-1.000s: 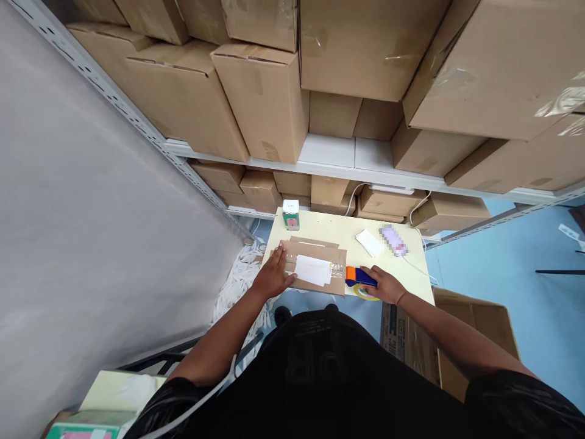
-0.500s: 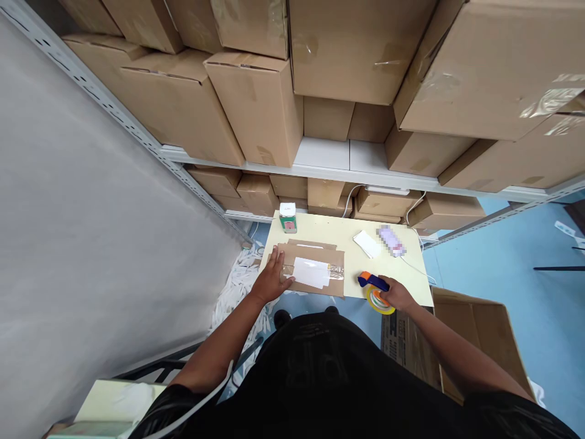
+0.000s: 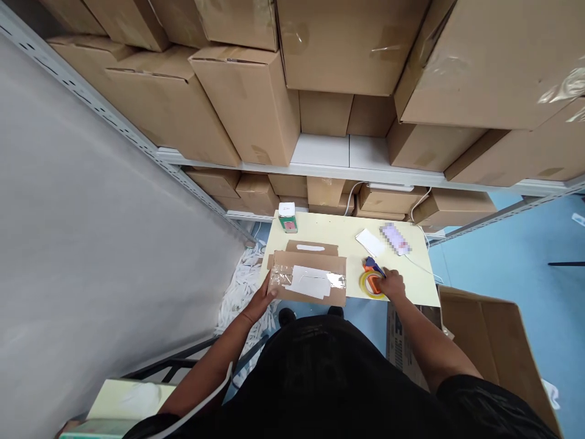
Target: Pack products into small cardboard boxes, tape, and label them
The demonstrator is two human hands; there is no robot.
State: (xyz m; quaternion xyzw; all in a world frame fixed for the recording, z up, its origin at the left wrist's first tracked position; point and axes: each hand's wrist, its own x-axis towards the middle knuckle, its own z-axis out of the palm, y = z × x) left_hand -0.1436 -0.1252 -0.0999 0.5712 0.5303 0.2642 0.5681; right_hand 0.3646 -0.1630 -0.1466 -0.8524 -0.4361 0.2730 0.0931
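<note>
A small cardboard box (image 3: 278, 294) lies at the front left of the cream table (image 3: 329, 227), with clear tape across it and a white label (image 3: 311, 282) on top. My left hand (image 3: 261, 300) grips the box's left end, thumb at its near corner and the other fingers partly hidden behind it. Over the table's front edge, right of the box, my right hand (image 3: 392, 284) is closed around a blue and orange tape dispenser (image 3: 370, 263) that carries a yellow-edged roll of tape (image 3: 364, 285). Behind the box lies a piece of cardboard (image 3: 331, 249).
A green and white carton (image 3: 287, 218) stands at the back left. White papers (image 3: 370, 242) and a blurred phone-like item (image 3: 395, 239) with a cable lie at the right. Shelves of cardboard boxes (image 3: 247, 110) rise beyond; an open carton (image 3: 493, 347) stands at lower right.
My left hand has shifted from lying on top of the box to gripping its left end, and the box tilts toward me. My right hand has turned the tape dispenser and moved slightly left.
</note>
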